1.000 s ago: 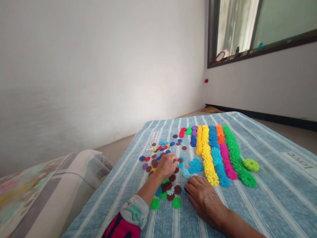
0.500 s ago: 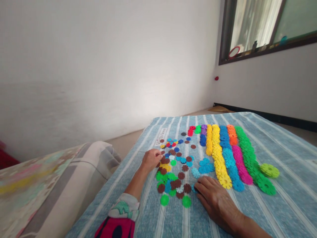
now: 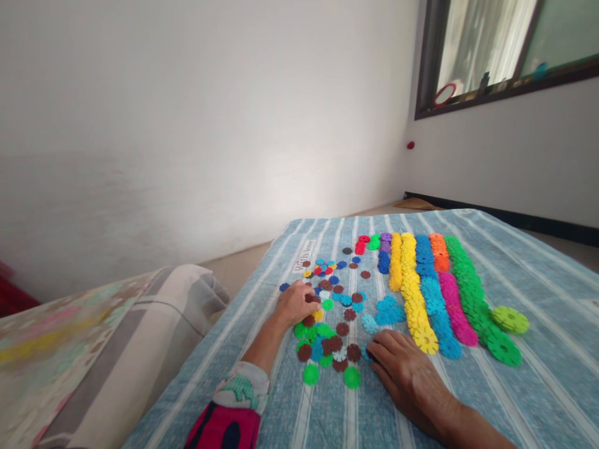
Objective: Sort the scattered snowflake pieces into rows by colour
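Small plastic flower-shaped discs lie in a loose mixed pile (image 3: 330,318) on a blue striped bed cover (image 3: 538,399). My left hand (image 3: 294,304) rests at the pile's left edge, fingers curled over brown and yellow discs; what it grips is hidden. My right hand (image 3: 406,373) lies flat, fingers stretched out, fingertips touching discs at the pile's lower right. Sorted rows run away from me to the right: yellow (image 3: 412,290), blue (image 3: 433,293), pink (image 3: 453,308) and green (image 3: 470,293).
A bright green assembled disc piece (image 3: 511,319) sits at the right end of the green row. A folded grey and patterned quilt (image 3: 116,355) lies left of the bed. White walls and a dark-framed window (image 3: 496,50) stand behind.
My left hand moved left across the pile and then settled slightly right on discs at its left edge. My right hand stayed in place. The camera view shifted left.
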`<act>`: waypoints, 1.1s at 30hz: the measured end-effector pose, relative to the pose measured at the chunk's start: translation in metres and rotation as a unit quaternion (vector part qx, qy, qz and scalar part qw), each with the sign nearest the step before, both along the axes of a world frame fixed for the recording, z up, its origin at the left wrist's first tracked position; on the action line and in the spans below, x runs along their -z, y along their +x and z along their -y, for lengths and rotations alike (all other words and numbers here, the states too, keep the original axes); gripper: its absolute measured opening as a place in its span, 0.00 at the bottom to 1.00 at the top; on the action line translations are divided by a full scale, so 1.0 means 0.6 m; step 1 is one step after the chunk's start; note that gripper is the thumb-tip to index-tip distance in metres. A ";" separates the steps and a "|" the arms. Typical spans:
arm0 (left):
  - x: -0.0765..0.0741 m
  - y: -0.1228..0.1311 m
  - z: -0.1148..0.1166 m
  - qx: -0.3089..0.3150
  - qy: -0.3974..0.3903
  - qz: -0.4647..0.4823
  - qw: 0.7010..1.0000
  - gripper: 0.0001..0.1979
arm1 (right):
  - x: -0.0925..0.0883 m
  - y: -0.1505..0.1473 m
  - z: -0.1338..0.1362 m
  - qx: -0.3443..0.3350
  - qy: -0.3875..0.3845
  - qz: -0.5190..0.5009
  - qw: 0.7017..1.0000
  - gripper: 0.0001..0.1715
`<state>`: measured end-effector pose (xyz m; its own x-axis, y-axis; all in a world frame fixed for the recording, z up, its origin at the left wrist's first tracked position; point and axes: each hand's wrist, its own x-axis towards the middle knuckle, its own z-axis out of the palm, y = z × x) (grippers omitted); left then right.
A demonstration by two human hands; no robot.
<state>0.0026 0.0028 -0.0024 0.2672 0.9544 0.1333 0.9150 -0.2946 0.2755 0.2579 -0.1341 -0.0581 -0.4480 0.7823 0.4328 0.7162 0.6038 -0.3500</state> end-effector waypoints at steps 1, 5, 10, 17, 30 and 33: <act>0.000 0.001 0.000 -0.002 -0.002 -0.002 1.000 0.09 | -0.001 0.000 0.000 0.001 -0.001 0.001 1.000 0.07; 0.003 -0.005 -0.006 -0.011 -0.001 -0.002 1.000 0.09 | -0.005 -0.001 0.000 0.003 -0.002 0.001 1.000 0.06; 0.001 -0.022 -0.014 -0.035 -0.012 -0.008 0.999 0.09 | -0.007 -0.001 0.001 0.002 -0.005 0.004 1.000 0.06; -0.011 -0.023 -0.009 -0.111 -0.008 -0.045 0.993 0.12 | -0.007 -0.001 0.002 0.000 0.002 0.004 1.000 0.07; -0.020 -0.040 -0.015 -0.110 -0.075 -0.012 0.991 0.10 | -0.008 -0.001 0.001 0.005 0.015 0.008 1.000 0.07; -0.014 -0.051 -0.022 -0.073 -0.098 0.018 0.992 0.09 | -0.008 -0.001 0.001 0.004 0.008 0.004 1.000 0.07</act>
<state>-0.0278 0.0162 0.0058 0.1224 0.9911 -0.0523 0.9327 -0.0968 0.3475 0.2572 -0.1348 -0.0535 -0.4462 0.7782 0.4420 0.7237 0.6043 -0.3334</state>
